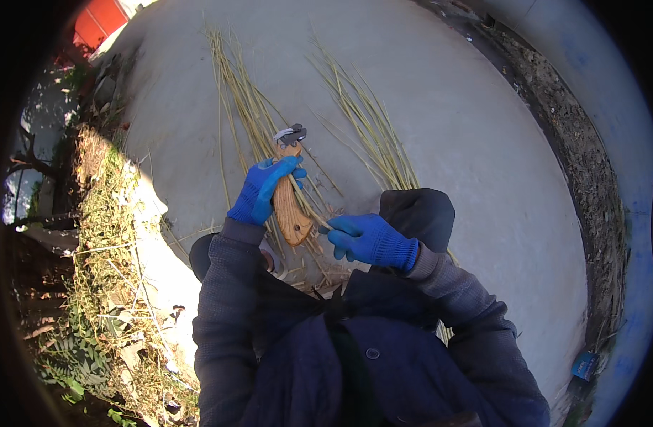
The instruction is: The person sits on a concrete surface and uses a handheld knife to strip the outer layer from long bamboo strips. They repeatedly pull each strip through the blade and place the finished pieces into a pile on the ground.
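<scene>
My left hand (264,189), in a blue glove, is closed around a wooden-handled tool (291,215). Its broad handle has a hole near the close end, and a small grey and black head sits at the far end; I cannot make out its exact kind. A thin stalk (311,209) runs along the handle's right side from the left hand's fingers. My right hand (365,238), gloved in blue too, pinches the stalk's near end. Beneath and beyond the tool lies a bundle of long stalks (239,89) on the concrete.
A second bundle of greenish stalks (372,132) lies to the right, reaching my knee. Cut bits (326,270) litter the ground between my legs. Dry grass and weeds (113,263) edge the left side. A pale wall (636,235) stands at the right, with a blue packet (585,366) near its foot.
</scene>
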The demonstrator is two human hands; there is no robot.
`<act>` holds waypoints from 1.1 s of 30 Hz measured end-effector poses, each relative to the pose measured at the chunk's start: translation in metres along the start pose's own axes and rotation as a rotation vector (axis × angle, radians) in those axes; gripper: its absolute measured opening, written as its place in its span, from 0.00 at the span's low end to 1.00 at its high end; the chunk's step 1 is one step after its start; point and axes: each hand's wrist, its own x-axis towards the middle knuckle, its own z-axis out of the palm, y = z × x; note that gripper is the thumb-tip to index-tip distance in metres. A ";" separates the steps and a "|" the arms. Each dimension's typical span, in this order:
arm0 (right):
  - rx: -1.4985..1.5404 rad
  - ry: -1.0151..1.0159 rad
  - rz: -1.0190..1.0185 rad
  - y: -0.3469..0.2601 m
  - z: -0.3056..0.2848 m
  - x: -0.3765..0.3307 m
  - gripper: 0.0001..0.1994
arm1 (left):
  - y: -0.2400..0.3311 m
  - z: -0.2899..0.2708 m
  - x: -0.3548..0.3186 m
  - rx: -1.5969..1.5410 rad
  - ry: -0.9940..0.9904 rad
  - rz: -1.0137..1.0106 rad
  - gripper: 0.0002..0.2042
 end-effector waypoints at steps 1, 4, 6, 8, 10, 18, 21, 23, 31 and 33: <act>-0.036 0.050 -0.055 -0.001 -0.002 -0.008 0.11 | 0.008 -0.002 0.002 -0.012 0.026 0.004 0.22; 0.083 0.135 -0.044 -0.001 -0.004 -0.020 0.11 | 0.030 -0.006 0.008 -0.026 0.110 0.032 0.19; 0.169 0.162 -0.021 0.000 -0.004 -0.022 0.12 | 0.038 -0.004 0.007 -0.004 0.163 0.055 0.19; 0.175 0.191 -0.081 0.004 -0.003 -0.021 0.13 | 0.044 -0.002 0.006 0.009 0.215 0.086 0.18; 0.110 0.249 -0.142 0.009 0.000 -0.019 0.12 | 0.048 -0.001 0.005 0.008 0.252 0.106 0.18; -0.226 0.431 -0.184 0.038 0.003 0.003 0.13 | 0.052 -0.007 0.006 0.096 0.399 0.195 0.19; -0.136 0.470 -0.144 0.051 0.006 0.013 0.13 | 0.049 -0.004 0.006 0.088 0.437 0.204 0.18; -0.053 0.524 -0.201 0.060 0.010 0.022 0.13 | 0.048 -0.001 0.006 0.071 0.455 0.188 0.17; 0.133 0.539 0.187 0.084 0.008 0.042 0.13 | 0.043 0.007 0.000 0.085 0.420 0.153 0.14; 0.059 0.504 0.112 0.082 0.009 0.035 0.12 | 0.046 -0.002 0.000 0.096 0.399 0.159 0.14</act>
